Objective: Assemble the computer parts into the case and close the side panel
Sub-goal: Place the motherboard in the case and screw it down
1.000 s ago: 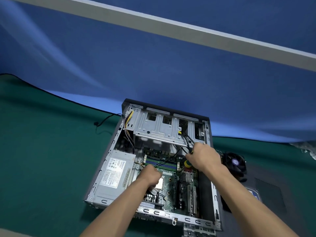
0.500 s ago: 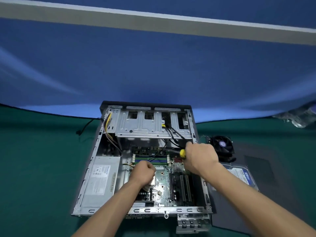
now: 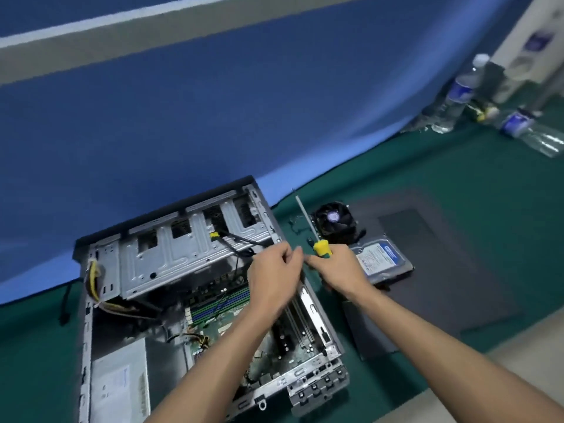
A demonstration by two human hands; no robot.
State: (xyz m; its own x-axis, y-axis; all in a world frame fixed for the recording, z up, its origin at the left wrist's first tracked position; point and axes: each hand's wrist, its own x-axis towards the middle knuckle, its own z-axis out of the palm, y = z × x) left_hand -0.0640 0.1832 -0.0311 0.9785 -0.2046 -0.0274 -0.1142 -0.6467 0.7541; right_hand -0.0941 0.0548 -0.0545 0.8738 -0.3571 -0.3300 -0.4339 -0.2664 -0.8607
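The open computer case (image 3: 164, 209) lies on its side on the green mat, with the silver drive cage (image 3: 171, 254), motherboard (image 3: 219, 328) and power supply (image 3: 119, 383) inside. My right hand (image 3: 338, 267) grips the yellow-and-green handle of a screwdriver (image 3: 321, 248), just right of the case, with the shaft pointing up and away. My left hand (image 3: 271, 273) hovers over the case's right edge, fingers curled, fingertips meeting those of my right hand. Whether it pinches anything is hidden.
A black CPU cooler fan (image 3: 334, 221) and a hard drive (image 3: 381, 257) sit right of the case, the drive on the dark side panel (image 3: 442, 270). Plastic bottles (image 3: 457, 93) stand and lie at the far right. A blue cloth rises behind the case.
My right hand lifted the screwdriver out of the case to its right side. My left hand left the motherboard and rose to meet the right hand. The view swung right.
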